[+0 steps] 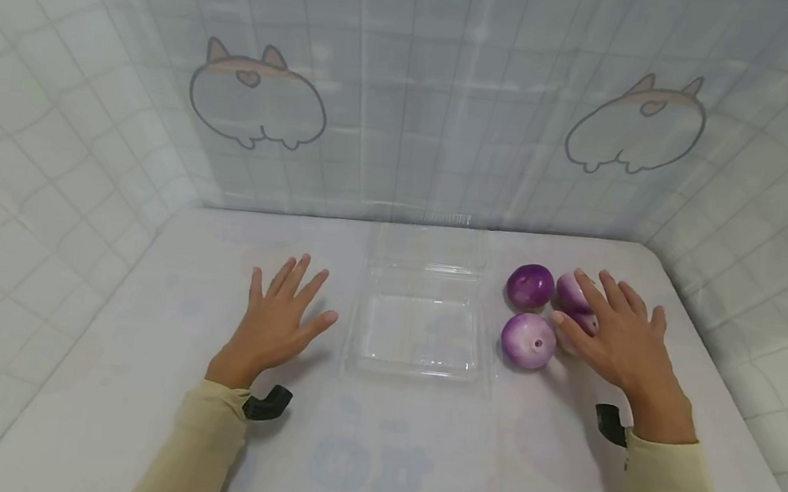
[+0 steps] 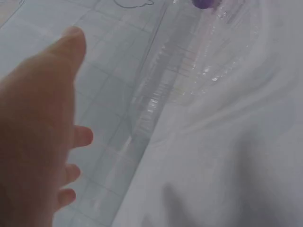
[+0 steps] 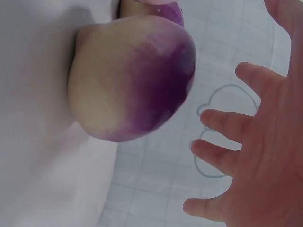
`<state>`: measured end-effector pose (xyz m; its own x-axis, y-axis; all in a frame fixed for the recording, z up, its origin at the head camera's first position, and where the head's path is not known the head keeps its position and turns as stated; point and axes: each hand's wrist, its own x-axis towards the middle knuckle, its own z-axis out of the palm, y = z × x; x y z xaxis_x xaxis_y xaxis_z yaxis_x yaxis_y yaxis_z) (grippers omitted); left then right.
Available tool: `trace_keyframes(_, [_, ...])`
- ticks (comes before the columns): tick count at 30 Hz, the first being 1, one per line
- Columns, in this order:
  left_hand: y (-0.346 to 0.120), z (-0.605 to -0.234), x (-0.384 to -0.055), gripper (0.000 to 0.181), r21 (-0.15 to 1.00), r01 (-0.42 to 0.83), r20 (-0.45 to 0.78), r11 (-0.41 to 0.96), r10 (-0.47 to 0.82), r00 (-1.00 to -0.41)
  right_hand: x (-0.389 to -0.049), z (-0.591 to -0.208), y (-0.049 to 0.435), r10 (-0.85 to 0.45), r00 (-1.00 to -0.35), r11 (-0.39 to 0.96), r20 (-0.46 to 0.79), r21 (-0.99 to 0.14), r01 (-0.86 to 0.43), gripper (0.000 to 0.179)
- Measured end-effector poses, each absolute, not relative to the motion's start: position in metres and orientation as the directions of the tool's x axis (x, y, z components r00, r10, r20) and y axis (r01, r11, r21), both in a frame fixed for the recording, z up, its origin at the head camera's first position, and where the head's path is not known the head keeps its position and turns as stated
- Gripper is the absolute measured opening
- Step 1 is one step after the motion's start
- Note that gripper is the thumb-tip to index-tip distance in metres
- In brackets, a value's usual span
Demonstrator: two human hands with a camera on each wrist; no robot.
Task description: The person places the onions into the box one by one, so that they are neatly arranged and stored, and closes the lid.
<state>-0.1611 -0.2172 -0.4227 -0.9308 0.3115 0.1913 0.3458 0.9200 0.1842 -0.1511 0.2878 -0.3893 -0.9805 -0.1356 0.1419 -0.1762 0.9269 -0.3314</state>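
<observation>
Beside the clear container [image 1: 421,334], purple vegetables [image 1: 528,341] probably handle firm, slick: cup their sides; your left hand [image 1: 277,322], right hand [image 1: 621,343], fingers spread wide.

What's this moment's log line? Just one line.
left hand: empty, left of box | right hand: empty, near vegetables | box: open, empty | vegetables: right of box

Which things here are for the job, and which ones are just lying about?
Probably for the job:
round purple vegetables, near the right grip
clear plastic box, beside the vegetables

Seem to be just there:
white table, underneath
tile-patterned wall with animal drawings
black pieces at the wrists
</observation>
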Motion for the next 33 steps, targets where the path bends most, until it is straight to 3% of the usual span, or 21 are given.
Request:
trace_keyframes(13, [-0.204,-0.444,-0.163,0.062,0.328,0.421,0.281,0.846,0.338,-0.898,-0.145,-0.391,0.289,-0.145,-0.955,0.903,0.258,-0.361,-0.234,0.077])
trace_keyframes(21, [-0.197,-0.449,-0.157,0.057,0.473,0.437,0.274,0.765,0.343,-0.898,-0.135,-0.399,0.303,-0.138,-0.955,0.870,0.261,-0.429,-0.243,0.075])
trace_keyframes(26, [-0.191,-0.452,-0.153,0.058,0.473,0.450,0.269,0.757,0.362,-0.892,-0.130,-0.406,0.311,-0.125,-0.943,0.821,0.310,-0.501,-0.273,0.066])
trace_keyframes(33, [-0.188,-0.452,-0.146,0.058,0.524,0.414,0.239,0.744,0.338,-0.910,-0.126,-0.414,0.315,-0.001,-0.979,0.774,0.205,-0.619,-0.131,0.062])
